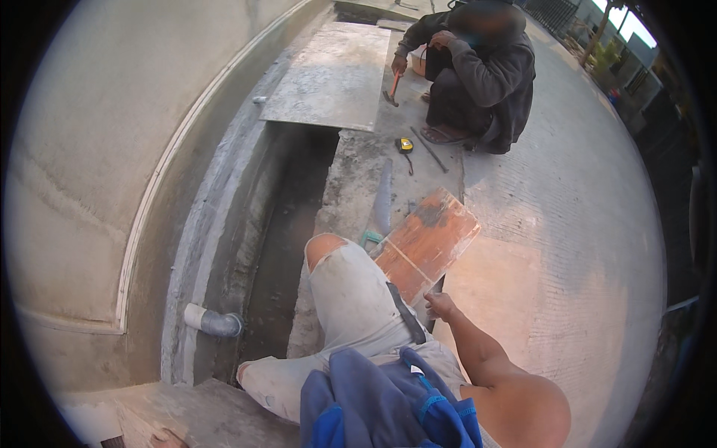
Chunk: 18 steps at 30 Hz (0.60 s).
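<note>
Fingers of the right hand [441, 305] are bent almost closed, beside the near end of one orange-brown board [427, 243]; whether they grip it or only touch it, I cannot tell from my distant seat. The left hand I cannot make out, so its opening is unknown to me. I count one board, lying slanted to the right of the bent knee [326, 250], with one pale line across it. Beyond it I see one saw [383, 200] with a green handle, one yellow-black tape measure [404, 145] and one dark rod [433, 154]. One co-worker [482, 75] squats there, holding one hammer [393, 88]. To the left runs one trench [287, 224], partly covered by one grey slab [328, 75]; one pipe [215, 321] enters it.
</note>
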Each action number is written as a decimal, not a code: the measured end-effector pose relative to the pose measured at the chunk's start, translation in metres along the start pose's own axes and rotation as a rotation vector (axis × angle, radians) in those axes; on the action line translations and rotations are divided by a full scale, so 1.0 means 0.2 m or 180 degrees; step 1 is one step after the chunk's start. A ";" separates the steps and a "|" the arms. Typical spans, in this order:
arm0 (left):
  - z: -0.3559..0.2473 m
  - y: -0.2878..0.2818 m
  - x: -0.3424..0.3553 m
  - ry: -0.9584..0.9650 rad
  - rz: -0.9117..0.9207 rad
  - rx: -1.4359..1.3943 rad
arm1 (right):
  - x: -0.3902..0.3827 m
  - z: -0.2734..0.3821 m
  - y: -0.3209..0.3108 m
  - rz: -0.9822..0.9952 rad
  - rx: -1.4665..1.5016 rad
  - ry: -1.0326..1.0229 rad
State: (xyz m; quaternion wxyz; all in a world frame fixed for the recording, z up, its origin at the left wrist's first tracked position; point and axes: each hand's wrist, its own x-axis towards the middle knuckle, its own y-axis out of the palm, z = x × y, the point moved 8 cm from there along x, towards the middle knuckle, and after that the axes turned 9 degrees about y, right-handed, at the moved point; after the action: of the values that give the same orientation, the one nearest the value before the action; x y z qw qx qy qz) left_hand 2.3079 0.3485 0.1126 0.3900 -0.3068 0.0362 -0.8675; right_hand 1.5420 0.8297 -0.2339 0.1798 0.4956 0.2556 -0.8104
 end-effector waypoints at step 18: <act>0.12 0.28 -0.25 -0.0659 -0.0236 -0.0783 | -0.10 -0.22 0.12 -0.0165 -0.4644 0.0322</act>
State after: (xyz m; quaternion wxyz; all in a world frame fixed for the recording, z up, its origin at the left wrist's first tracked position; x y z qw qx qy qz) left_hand 2.3840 0.3483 0.0895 0.3188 -0.4411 0.0904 -0.8340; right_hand 1.5956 0.8370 -0.2384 0.4330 0.2803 0.7500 -0.4141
